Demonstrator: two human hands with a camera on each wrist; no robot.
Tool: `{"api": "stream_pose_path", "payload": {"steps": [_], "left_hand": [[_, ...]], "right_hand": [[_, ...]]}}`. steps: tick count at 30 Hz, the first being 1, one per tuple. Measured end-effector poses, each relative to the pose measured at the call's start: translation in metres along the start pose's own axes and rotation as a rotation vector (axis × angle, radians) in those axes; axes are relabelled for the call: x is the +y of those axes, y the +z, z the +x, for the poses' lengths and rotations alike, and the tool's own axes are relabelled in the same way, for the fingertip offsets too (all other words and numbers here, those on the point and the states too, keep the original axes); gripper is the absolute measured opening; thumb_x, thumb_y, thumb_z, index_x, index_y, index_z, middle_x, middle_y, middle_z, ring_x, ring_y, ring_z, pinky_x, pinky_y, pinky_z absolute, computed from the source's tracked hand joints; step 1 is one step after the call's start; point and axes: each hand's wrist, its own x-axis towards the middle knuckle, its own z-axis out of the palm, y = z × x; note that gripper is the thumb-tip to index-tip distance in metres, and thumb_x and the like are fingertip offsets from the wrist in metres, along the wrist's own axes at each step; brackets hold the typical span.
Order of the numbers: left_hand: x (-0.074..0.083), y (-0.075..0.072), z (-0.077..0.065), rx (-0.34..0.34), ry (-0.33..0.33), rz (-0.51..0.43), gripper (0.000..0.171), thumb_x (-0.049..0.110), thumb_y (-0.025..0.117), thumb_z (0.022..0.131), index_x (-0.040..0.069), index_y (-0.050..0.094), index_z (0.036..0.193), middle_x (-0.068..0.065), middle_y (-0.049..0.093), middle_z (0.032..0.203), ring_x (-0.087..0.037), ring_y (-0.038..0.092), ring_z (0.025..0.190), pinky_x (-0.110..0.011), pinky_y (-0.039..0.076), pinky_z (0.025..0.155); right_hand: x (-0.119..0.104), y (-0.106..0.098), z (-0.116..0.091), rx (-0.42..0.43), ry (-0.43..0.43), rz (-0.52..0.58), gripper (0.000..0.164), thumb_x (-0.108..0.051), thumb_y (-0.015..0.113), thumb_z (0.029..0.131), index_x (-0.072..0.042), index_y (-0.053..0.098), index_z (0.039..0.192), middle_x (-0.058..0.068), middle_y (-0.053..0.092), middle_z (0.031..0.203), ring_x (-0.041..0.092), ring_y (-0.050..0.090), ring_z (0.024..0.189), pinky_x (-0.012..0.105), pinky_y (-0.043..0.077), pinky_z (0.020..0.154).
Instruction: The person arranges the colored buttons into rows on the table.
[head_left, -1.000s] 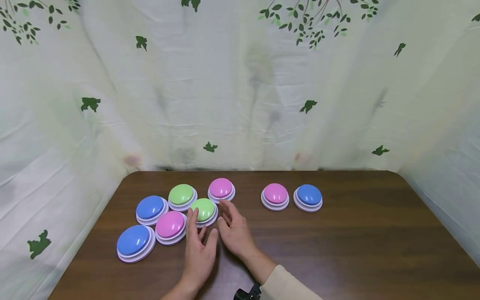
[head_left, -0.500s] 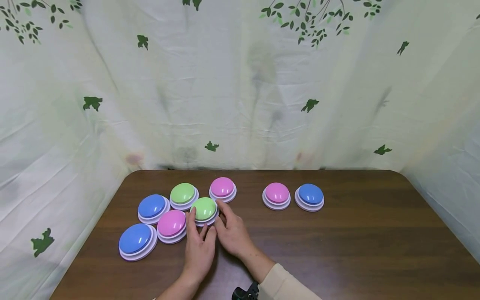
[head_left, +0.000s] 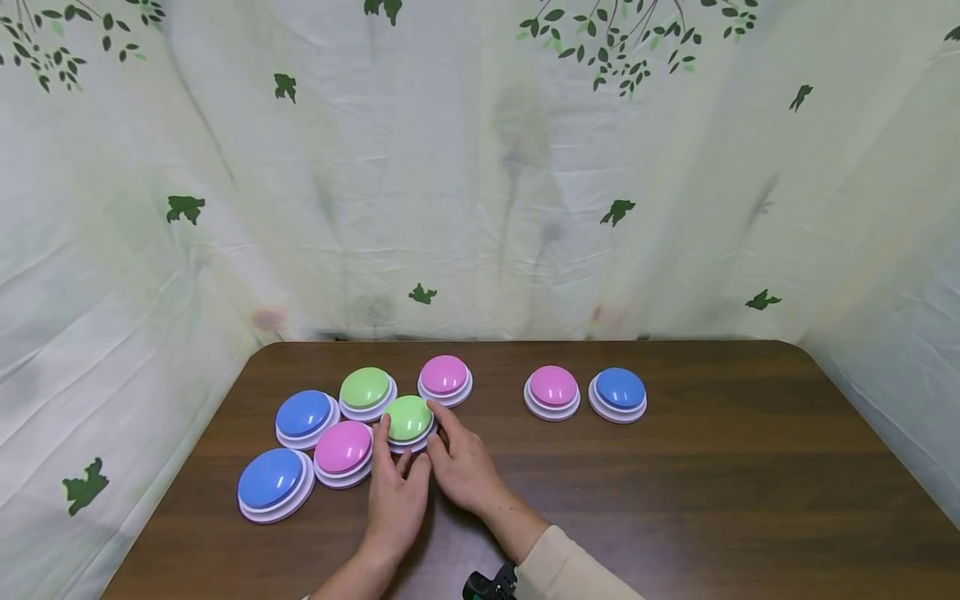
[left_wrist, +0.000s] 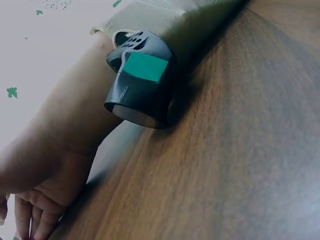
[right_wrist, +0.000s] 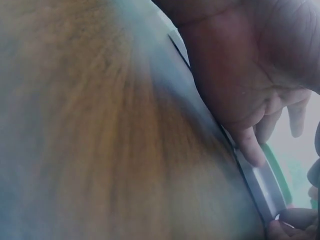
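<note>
My left hand (head_left: 397, 498) and right hand (head_left: 467, 468) stand on either side of a button with a green dome (head_left: 408, 418) and a white round base, on the wooden table. The left index finger lies along its left side; the right index finger reaches its right side. Both thumbs are near its front edge. In the right wrist view, a finger touches the white base (right_wrist: 267, 185). A pink button (head_left: 342, 446) adjoins the green one on the left. A second green button (head_left: 364, 388) and a pink button (head_left: 444, 377) sit just behind.
Two blue buttons (head_left: 271, 478) (head_left: 303, 414) are at the left. Farther right stand another pink button (head_left: 552, 387) and a blue button (head_left: 620, 391). A black device (head_left: 491, 582) is by the right sleeve (head_left: 558, 567). Pale leaf-printed cloth (head_left: 480, 167) surrounds the brown table (head_left: 712, 483).
Both hands have closed in on the front green button from slightly apart, until their fingers meet its sides. The buttons keep about the same places; the view shifted slightly.
</note>
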Motion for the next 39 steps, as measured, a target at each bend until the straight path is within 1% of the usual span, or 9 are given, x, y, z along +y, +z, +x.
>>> {"api": "stream_pose_path", "payload": {"steps": [4,8,12,14,21,25,28,33,39], "left_hand": [[0.001,0.0,-0.001,0.0,0.014,0.029,0.079,0.004,0.057,0.094,0.001,0.017,0.162,-0.018,0.016,0.17,-0.03,0.029,0.152,-0.048,0.031,0.125],[0.003,0.0,-0.004,-0.001,0.031,0.081,0.081,0.007,0.059,0.093,0.003,0.018,0.162,-0.02,0.014,0.17,-0.031,0.017,0.157,-0.056,0.021,0.128],[0.005,0.001,-0.007,-0.003,0.03,0.127,0.082,0.011,0.062,0.093,0.007,0.018,0.163,-0.02,0.012,0.171,-0.035,0.011,0.159,-0.058,0.013,0.128],[0.004,0.003,-0.008,-0.007,0.044,0.116,0.082,0.009,0.062,0.093,0.007,0.018,0.163,-0.02,0.011,0.171,-0.035,0.009,0.159,-0.057,0.014,0.129],[0.005,0.011,-0.021,-0.044,0.11,0.061,0.079,0.002,0.061,0.094,0.004,0.02,0.162,-0.021,0.009,0.17,-0.034,0.011,0.158,-0.043,0.021,0.126],[0.007,0.018,-0.03,-0.062,0.146,0.08,0.078,0.003,0.061,0.094,0.005,0.022,0.161,-0.021,0.01,0.17,-0.036,0.011,0.157,-0.011,0.016,0.122],[0.008,0.024,-0.037,-0.082,0.165,0.067,0.077,0.002,0.061,0.095,0.006,0.023,0.161,-0.021,0.011,0.17,-0.036,0.01,0.157,0.002,0.014,0.111],[0.011,0.038,-0.05,-0.151,0.18,0.011,0.074,0.003,0.058,0.097,0.011,0.022,0.162,-0.018,0.009,0.171,-0.034,0.009,0.157,0.001,0.015,0.112],[0.017,0.059,-0.065,-0.238,0.189,-0.031,0.07,0.008,0.053,0.102,0.013,0.019,0.163,-0.016,0.006,0.172,-0.035,0.007,0.157,0.0,0.011,0.113]], "right_hand": [[0.0,0.0,-0.001,0.012,-0.002,0.026,0.051,-0.015,0.051,0.102,-0.015,0.048,0.152,0.009,0.06,0.147,0.024,0.059,0.132,0.047,0.048,0.113],[0.001,0.0,-0.002,0.033,0.0,0.08,0.051,-0.012,0.051,0.101,-0.015,0.049,0.152,0.006,0.058,0.149,0.022,0.056,0.136,0.043,0.046,0.115],[0.001,-0.002,-0.003,0.055,0.01,0.153,0.05,-0.01,0.05,0.101,-0.016,0.049,0.151,0.004,0.056,0.151,0.019,0.053,0.14,0.04,0.044,0.117],[0.0,-0.003,-0.005,0.068,0.01,0.181,0.05,-0.009,0.05,0.101,-0.015,0.05,0.151,0.006,0.056,0.151,0.019,0.052,0.14,0.039,0.043,0.118],[0.0,-0.009,-0.016,0.134,0.018,0.241,0.049,-0.005,0.052,0.1,-0.009,0.05,0.149,0.014,0.055,0.151,0.024,0.053,0.14,0.038,0.043,0.116],[0.001,-0.017,-0.027,0.155,0.011,0.276,0.05,-0.002,0.052,0.1,-0.006,0.049,0.149,0.018,0.053,0.152,0.028,0.052,0.14,0.037,0.042,0.115],[0.003,-0.025,-0.037,0.173,0.005,0.299,0.049,0.0,0.052,0.1,-0.004,0.049,0.149,0.019,0.052,0.152,0.03,0.051,0.141,0.037,0.041,0.115],[0.009,-0.043,-0.055,0.208,0.012,0.306,0.048,0.001,0.052,0.101,-0.002,0.048,0.149,0.019,0.052,0.153,0.032,0.049,0.143,0.037,0.04,0.116],[0.019,-0.068,-0.072,0.285,0.021,0.242,0.048,-0.001,0.053,0.102,-0.003,0.048,0.149,0.017,0.054,0.152,0.031,0.05,0.142,0.035,0.041,0.116]]}}
